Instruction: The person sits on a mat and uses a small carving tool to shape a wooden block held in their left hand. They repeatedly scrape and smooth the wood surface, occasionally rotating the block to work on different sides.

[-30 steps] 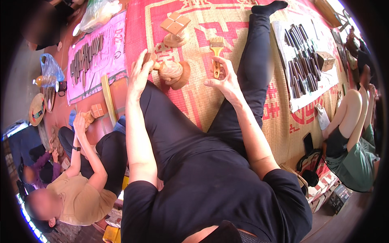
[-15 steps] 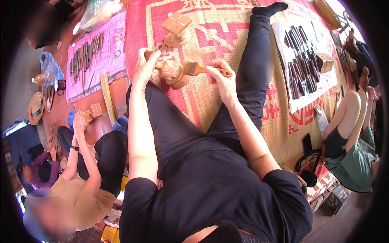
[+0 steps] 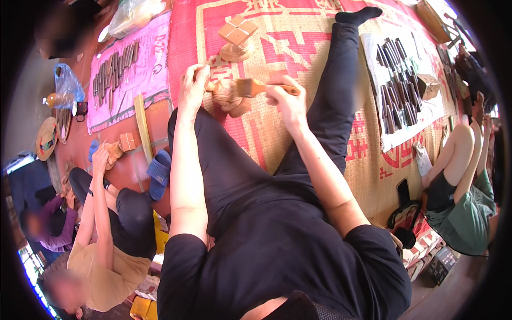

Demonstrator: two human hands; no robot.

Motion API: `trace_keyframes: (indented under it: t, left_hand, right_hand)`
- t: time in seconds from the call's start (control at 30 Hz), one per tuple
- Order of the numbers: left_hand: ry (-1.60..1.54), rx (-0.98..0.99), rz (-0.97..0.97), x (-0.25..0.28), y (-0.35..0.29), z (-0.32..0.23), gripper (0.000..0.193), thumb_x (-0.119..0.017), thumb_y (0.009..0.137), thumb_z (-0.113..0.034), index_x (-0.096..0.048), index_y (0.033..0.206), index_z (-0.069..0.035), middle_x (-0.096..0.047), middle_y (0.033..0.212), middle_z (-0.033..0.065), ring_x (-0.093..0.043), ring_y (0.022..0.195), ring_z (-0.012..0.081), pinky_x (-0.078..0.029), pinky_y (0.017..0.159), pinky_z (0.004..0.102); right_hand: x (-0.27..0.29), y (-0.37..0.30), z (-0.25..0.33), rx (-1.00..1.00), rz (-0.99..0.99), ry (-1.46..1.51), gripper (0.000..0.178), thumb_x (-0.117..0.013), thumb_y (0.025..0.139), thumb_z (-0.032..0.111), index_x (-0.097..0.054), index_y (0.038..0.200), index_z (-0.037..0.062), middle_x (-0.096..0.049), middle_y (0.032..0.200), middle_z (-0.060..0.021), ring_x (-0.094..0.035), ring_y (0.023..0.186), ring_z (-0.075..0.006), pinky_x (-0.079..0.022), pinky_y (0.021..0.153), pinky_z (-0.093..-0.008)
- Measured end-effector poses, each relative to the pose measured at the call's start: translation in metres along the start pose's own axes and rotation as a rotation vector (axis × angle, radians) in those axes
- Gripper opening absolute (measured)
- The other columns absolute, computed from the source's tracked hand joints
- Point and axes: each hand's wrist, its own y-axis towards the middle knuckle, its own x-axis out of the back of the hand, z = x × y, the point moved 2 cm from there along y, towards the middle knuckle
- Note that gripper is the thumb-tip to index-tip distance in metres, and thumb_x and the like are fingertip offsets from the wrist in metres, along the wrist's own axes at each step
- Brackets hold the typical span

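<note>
My left hand is closed on one end of a carved wooden figure, which lies tilted over the mat in front of my thighs. In my right hand is a flat paintbrush with an orange-brown wooden handle. The fingers close around that handle. Its bristles touch or overlap the figure's right side; exact contact is hard to tell. Beyond my hands, another carved wooden piece stands on the mat, its square face marked with a pale cross.
Carving tools lie on a pink cloth at left. More tools rest on a white cloth at right, beside a block. The red-and-tan mat stretches ahead. A co-worker at left holds another carving near blue slippers.
My right hand and the brush have shifted slightly left and up, and the brush's angle has changed. The co-worker at left has leaned back, uncovering more of the blue slippers.
</note>
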Motion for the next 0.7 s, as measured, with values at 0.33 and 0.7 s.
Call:
trace_keyframes:
  t: [0.33, 0.7]
  left_hand:
    - [0.119, -0.045, -0.083, -0.004, -0.002, 0.004, 0.052, -0.057, 0.092, -0.053, -0.060, 0.116, -0.008, -0.062, 0.109, 0.0166, -0.056, 0.107, 0.0312, -0.044, 0.092, 0.0404]
    - [0.164, -0.027, -0.073, -0.007, -0.002, 0.004, 0.054, -0.056, 0.091, -0.056, -0.059, 0.121, -0.011, -0.058, 0.114, 0.0203, -0.056, 0.111, 0.0356, -0.044, 0.094, 0.0438]
  right_hand:
    - [0.018, 0.007, -0.007, -0.022, -0.064, -0.231, 0.011, -0.066, 0.080, 0.011, -0.071, 0.086, 0.0036, -0.065, 0.072, -0.0017, -0.058, 0.062, -0.0082, -0.049, 0.059, -0.0241]
    - [0.025, 0.014, -0.020, 0.006, -0.036, -0.141, 0.015, -0.066, 0.084, 0.013, -0.071, 0.092, 0.0006, -0.067, 0.078, -0.0016, -0.059, 0.068, -0.0089, -0.049, 0.066, -0.0261]
